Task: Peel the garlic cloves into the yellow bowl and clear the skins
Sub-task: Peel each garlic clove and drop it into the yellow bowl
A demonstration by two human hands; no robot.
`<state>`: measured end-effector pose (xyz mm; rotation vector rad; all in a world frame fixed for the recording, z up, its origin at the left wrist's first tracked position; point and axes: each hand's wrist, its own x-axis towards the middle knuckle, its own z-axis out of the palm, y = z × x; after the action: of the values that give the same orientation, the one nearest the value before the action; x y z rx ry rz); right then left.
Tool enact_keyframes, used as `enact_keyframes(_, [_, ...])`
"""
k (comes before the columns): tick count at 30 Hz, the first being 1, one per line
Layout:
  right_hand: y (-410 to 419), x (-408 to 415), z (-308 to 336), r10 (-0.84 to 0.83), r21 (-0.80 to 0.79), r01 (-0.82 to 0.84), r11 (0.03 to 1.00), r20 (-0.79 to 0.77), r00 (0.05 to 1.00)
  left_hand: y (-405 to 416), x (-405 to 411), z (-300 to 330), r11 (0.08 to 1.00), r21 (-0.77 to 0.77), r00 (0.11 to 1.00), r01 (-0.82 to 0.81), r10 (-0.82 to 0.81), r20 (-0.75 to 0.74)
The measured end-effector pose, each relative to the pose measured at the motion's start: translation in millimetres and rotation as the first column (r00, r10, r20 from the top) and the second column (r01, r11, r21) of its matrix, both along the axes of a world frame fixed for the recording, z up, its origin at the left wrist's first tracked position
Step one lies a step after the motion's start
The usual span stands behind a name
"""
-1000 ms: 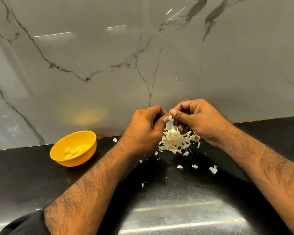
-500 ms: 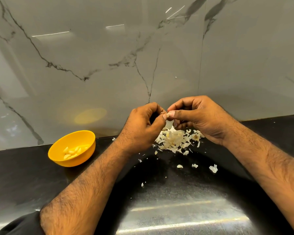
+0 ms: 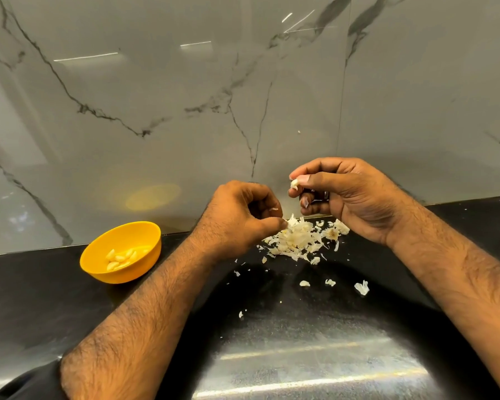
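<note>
My right hand (image 3: 350, 194) is raised above the counter and pinches a small garlic clove (image 3: 294, 183) between thumb and forefinger. My left hand (image 3: 243, 215) is lower, just left of the pile of garlic skins (image 3: 300, 239), its thumb and fingertips pinched on a scrap of skin (image 3: 286, 222) at the pile's edge. The yellow bowl (image 3: 98, 265) stands at the left near the wall and holds several peeled cloves (image 3: 122, 258).
Loose skin flakes (image 3: 361, 287) lie scattered on the black counter (image 3: 41, 298) in front of the pile. A grey marble backsplash (image 3: 185, 111) rises directly behind the pile and bowl. A dark sleeve shows at the bottom left.
My hands have drawn apart: the right one rose with the clove, the left one dropped toward the skin pile with a scrap of skin.
</note>
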<state>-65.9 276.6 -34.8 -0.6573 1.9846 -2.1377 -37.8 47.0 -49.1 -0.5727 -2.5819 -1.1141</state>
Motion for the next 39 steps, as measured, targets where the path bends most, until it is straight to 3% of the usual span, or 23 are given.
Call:
enact_keyframes(4, [0.6,-0.5,-0.4,0.004,0.018,-0.004,1.0,-0.01,1.0,-1.5,1.2,2.2,0.998,-0.06,0.999,0.028,-0.027,0.02])
enact_keyframes(12, [-2.1,-2.0,-2.4,-0.014,0.045,0.015,0.999,-0.004,1.0,4.2,4.5,2.3,0.987,0.162,0.988,-0.01,0.035,-0.153])
enact_keyframes(23, [-6.1,-2.0,-5.4,-0.046,0.085,0.047,0.995,-0.014,0.999,7.1,5.5,2.4,0.995,0.093,0.956,-0.028,0.054,-0.289])
enact_keyframes(33, [-8.5,1.4,-4.8,-0.068,0.18,0.085,0.98,-0.098,0.993,7.7,4.8,1.7,0.997,-0.043,0.944,-0.058,0.041,-0.326])
enact_keyframes(39, [-6.7,0.5,-5.0,-0.046,0.175,0.056,0.983,-0.062,0.997,6.3,4.7,1.7,1.0,0.015,0.965,-0.015,0.018,-0.261])
